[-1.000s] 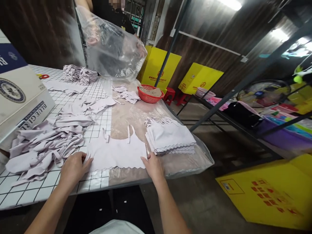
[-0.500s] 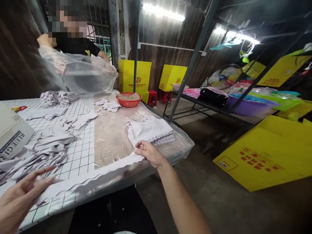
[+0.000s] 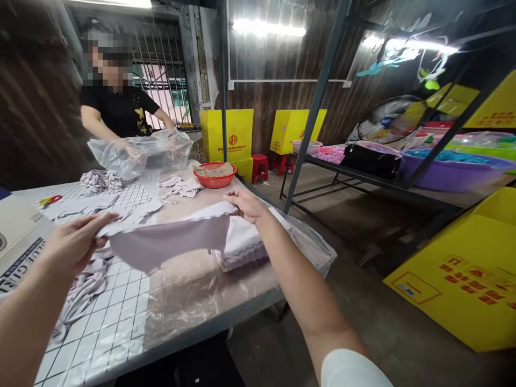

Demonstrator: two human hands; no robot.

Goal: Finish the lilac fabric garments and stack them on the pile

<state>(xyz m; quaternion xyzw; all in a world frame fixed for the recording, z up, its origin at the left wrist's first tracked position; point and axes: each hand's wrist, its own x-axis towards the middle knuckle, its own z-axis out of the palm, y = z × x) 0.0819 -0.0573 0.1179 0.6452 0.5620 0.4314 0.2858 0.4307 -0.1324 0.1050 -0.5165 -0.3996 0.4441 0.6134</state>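
A pale lilac fabric piece (image 3: 169,242) hangs stretched above the table between both hands. My left hand (image 3: 83,236) pinches its left end, and my right hand (image 3: 245,205) pinches its right end. Just beneath and beyond my right hand lies a stack of white fabric pieces (image 3: 242,242) with wavy edges, partly hidden by my forearm. Crumpled lilac strips (image 3: 86,287) lie on the grid-patterned cover below my left hand.
A red basket (image 3: 215,178) and small fabric pieces (image 3: 181,186) sit farther back. Across the table a person (image 3: 116,113) handles a clear plastic bag (image 3: 141,153). A white box (image 3: 22,236) and scissors (image 3: 50,200) are at left. A metal rack (image 3: 314,118) stands right.
Both hands have risen and moved away from the table's near edge, lifting the fabric off the surface. The person opposite has lowered the plastic bag. The view has shifted slightly.
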